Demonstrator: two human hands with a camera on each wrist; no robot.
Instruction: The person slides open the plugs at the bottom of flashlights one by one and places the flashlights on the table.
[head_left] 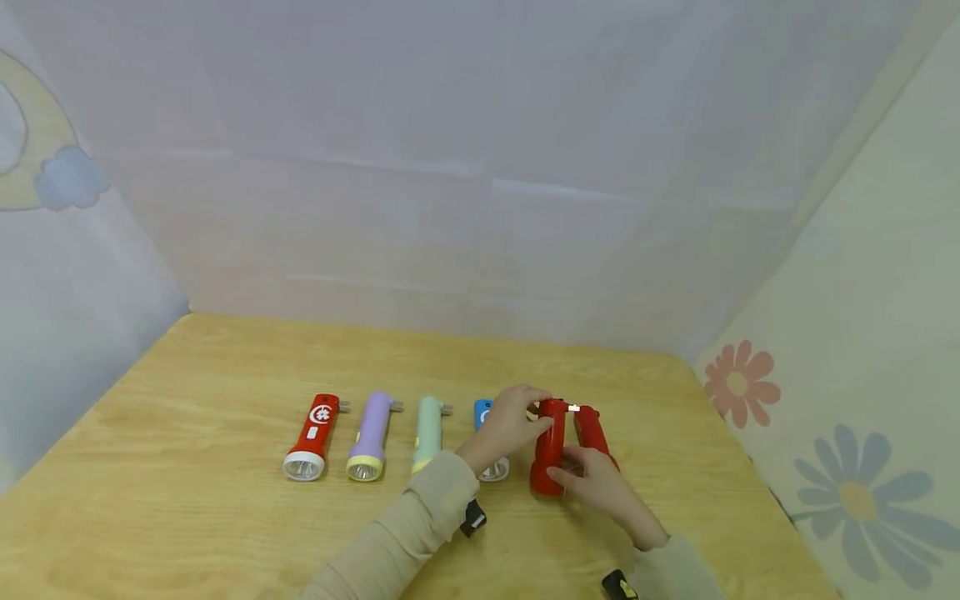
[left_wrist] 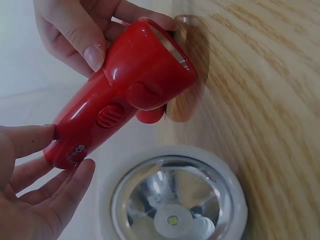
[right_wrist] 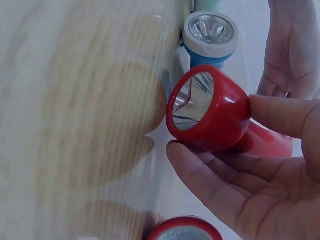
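Note:
Both hands hold a red flashlight (head_left: pixel 550 442), its lamp end toward the person. My left hand (head_left: pixel 504 427) pinches the narrow tail end between thumb and fingers. Around the wide lamp end curls my right hand (head_left: pixel 600 485), thumb on one side and fingers on the other in the right wrist view. The lamp's reflector (right_wrist: pixel 197 102) faces that camera. Just right of it lies a second red flashlight (head_left: pixel 591 429), partly hidden by the right hand. A blue flashlight with a white head (left_wrist: pixel 175 200) is close by on the left, partly covered by the left hand in the head view.
Further left on the wooden table (head_left: pixel 187 517) lie a green flashlight (head_left: pixel 430 425), a purple flashlight (head_left: pixel 373 423) and a red flashlight with a white head (head_left: pixel 317 429), roughly in a row. Side plugs stick out from them. A pale wall (head_left: pixel 450 208) stands behind the table.

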